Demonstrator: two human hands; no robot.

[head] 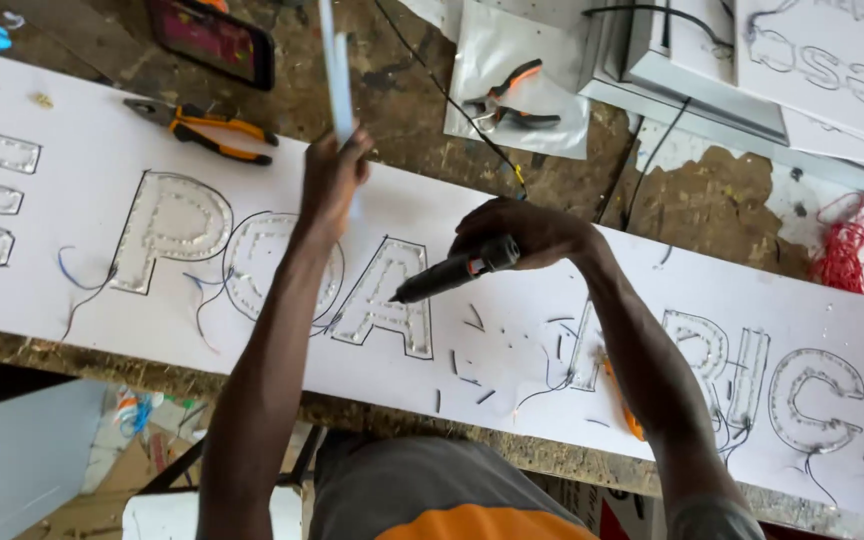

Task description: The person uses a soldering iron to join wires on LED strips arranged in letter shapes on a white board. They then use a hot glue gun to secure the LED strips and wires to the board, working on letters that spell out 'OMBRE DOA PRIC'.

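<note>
White sign board (dotted letters) spans rough wooden bench.

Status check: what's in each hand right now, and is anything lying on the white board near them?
Left hand gripping a pale stick, raised. Right hand gripping a black tool, tip towards white sign board. Loose wire bits on board nearby.

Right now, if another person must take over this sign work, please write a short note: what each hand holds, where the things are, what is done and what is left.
Left hand: raised above the board, gripping a thin pale stick upright.
Right hand: holding a black pen-shaped tool, tip pointing down-left at the long white sign board.
Orange-handled pliers lie on the board's far edge.
Done: the outlined letters visible on both sides are filled with small dots and have loose wires.
Left: the stretch under the tool shows only short dark marks, no finished letter.
</note>
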